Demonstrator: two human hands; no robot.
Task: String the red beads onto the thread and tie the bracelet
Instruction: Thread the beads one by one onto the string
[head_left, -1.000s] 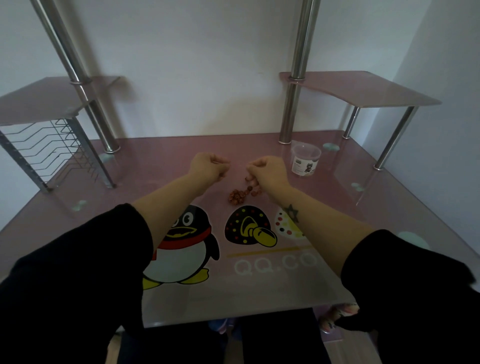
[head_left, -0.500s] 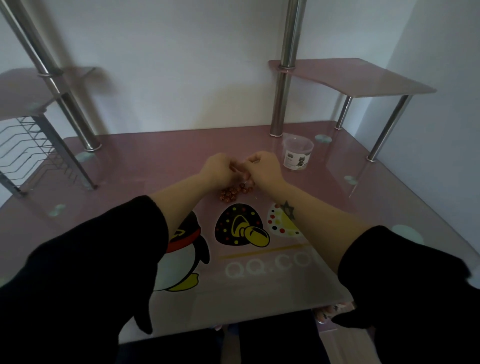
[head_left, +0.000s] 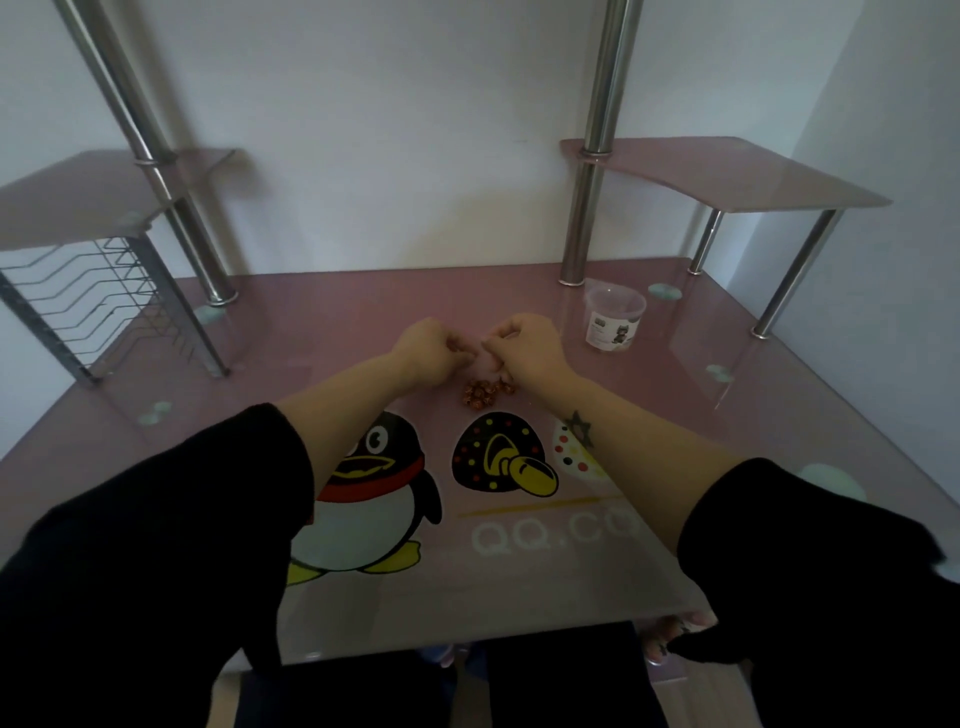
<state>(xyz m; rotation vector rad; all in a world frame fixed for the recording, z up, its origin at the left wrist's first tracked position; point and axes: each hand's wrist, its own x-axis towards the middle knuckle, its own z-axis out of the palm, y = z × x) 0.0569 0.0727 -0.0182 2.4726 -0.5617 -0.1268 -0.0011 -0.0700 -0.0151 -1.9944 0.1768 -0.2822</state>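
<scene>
Here, red beads spread sideways near left hand and right hand.

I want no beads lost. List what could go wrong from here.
The loose red beads lie in an open pile on the glossy desk, close beside the right hand; a wrist nudge could scatter them.
No thread shows between the left hand and right hand; a dropped end might go unnoticed.
</scene>
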